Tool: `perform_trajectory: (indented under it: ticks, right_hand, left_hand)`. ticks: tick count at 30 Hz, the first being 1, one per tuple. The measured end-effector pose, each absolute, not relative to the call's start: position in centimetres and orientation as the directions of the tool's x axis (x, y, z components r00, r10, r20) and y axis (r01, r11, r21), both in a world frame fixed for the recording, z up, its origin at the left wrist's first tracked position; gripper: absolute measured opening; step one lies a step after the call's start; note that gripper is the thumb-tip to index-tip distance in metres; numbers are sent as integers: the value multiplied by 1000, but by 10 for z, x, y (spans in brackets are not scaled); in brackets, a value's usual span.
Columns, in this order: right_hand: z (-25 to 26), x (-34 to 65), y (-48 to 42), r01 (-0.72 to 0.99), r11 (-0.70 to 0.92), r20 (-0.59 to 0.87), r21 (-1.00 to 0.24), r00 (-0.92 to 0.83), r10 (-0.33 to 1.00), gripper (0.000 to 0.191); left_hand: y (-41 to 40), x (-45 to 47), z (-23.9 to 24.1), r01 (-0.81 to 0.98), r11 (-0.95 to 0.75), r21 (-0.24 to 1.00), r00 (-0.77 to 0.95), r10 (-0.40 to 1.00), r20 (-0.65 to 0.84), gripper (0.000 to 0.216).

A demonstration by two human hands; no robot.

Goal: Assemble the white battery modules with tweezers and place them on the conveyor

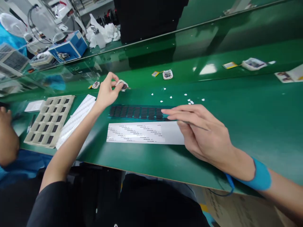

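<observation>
My left hand [109, 90] pinches a small white-cased circuit unit [123, 85] at the near edge of the green belt. My right hand [203, 129] is closed around thin tweezers [197, 125], whose tip lies by the right end of a sheet of black adhesive pads [134, 112]. The pads sit in rows on a bluish backing. Below that sheet is a white printed strip [134, 133], its right end partly hidden behind my right hand. A blue wrist strap [260, 176] with a cord circles my right wrist.
More circuit units with yellow batteries rest on the belt, one at centre [168, 74] and one at right [253, 64]. Small white scraps [190, 102] dot the bench. A compartment tray [49, 121] stands left; beside it shows another person's arm [8, 138].
</observation>
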State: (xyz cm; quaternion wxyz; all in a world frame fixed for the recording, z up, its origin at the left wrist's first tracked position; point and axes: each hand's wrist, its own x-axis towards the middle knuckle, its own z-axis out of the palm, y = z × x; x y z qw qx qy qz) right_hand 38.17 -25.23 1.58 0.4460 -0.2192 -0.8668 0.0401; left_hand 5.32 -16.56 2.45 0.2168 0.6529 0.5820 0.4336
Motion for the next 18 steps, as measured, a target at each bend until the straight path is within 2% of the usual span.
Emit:
perform_trajectory:
  ticks: [2,5,10,18]
  right_hand:
    - [14,382,-253,335,879,752,-338,-465,467,26]
    - [14,382,-256,355,857,743,-374,-439,506,18]
    - [13,378,-262,387,888,765,-249,-484,425,15]
    - [12,376,-267,504,836,730,-220,-484,483,12]
  left_hand:
    - [-199,96,32,321,-287,903,64,957,282,36]
    - [-249,147,43,138,-214,967,172,967,189,31]
    - [-287,175,45,-4,-129,992,186,974,128,25]
    - [-293,179,30,-53,-67,996,100,992,72,27]
